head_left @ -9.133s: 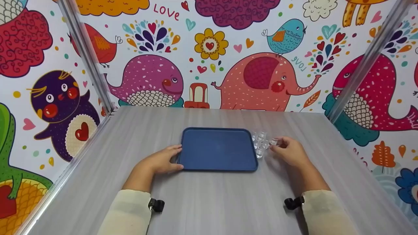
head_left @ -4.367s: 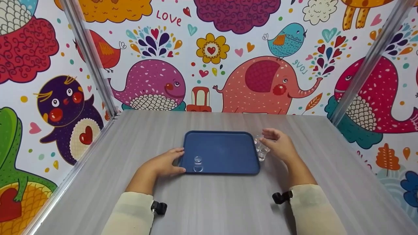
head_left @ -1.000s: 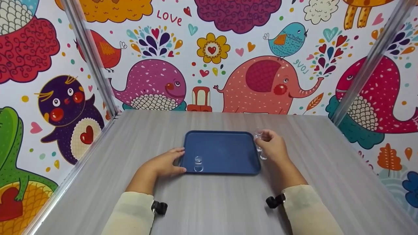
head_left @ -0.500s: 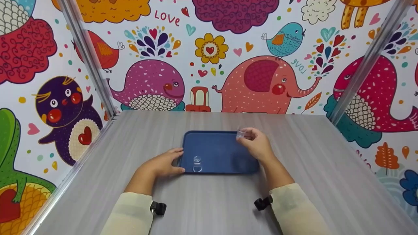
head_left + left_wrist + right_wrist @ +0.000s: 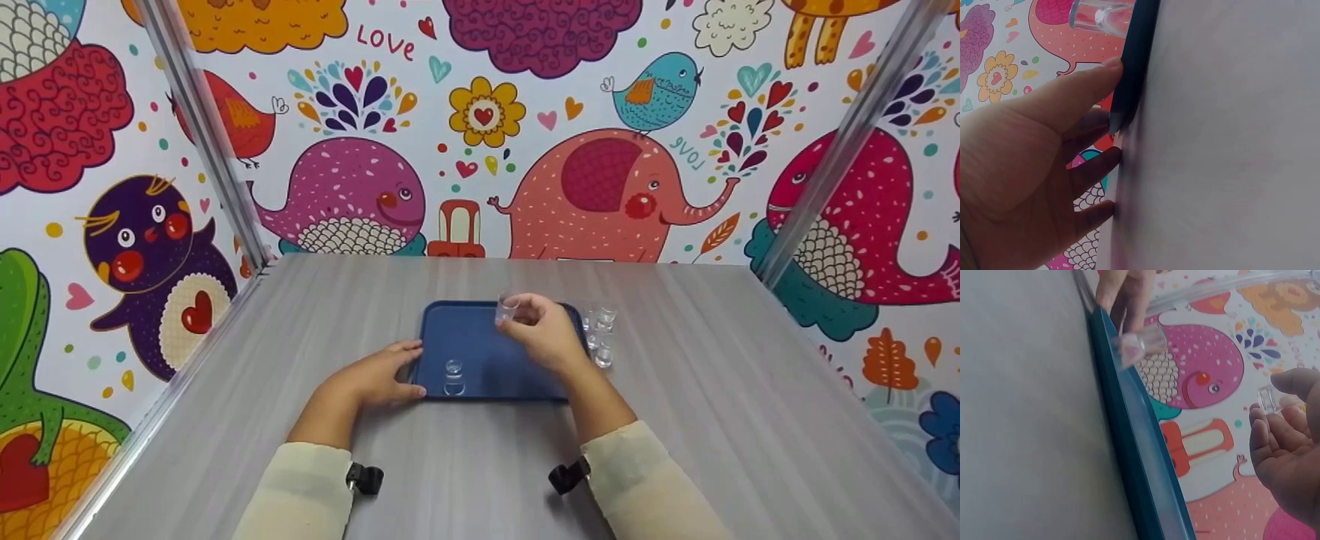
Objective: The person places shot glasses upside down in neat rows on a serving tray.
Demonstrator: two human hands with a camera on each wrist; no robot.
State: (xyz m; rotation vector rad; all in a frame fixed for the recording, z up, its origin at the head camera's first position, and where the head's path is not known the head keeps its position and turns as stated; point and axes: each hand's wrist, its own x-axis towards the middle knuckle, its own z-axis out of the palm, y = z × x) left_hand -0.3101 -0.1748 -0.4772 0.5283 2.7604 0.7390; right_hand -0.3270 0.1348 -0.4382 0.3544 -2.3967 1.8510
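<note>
My right hand (image 5: 551,334) pinches a clear shot glass (image 5: 507,307) between thumb and fingers, above the far middle part of the blue tray (image 5: 480,349). In the right wrist view the held glass (image 5: 1267,400) tilts sideways at the fingertips. A second shot glass (image 5: 454,379) stands upright on the tray near its front left corner. Beside that corner is my left hand (image 5: 379,373), its thumb touching the rim and its fairly straight fingers along the left side. The left wrist view has the thumb against the tray's dark edge (image 5: 1139,62), with the other fingertips down at the table.
Several more clear shot glasses (image 5: 603,356) stand grouped on the grey table (image 5: 465,465) right against the tray's right side, partly behind my right forearm. Cartoon-printed walls (image 5: 480,187) rise at the back and both sides, joined by metal corner posts (image 5: 210,135).
A glass from the right-hand group came to stand on the tray's front left. In the last second my right hand has carried another glass leftward over the tray. My left hand stays put.
</note>
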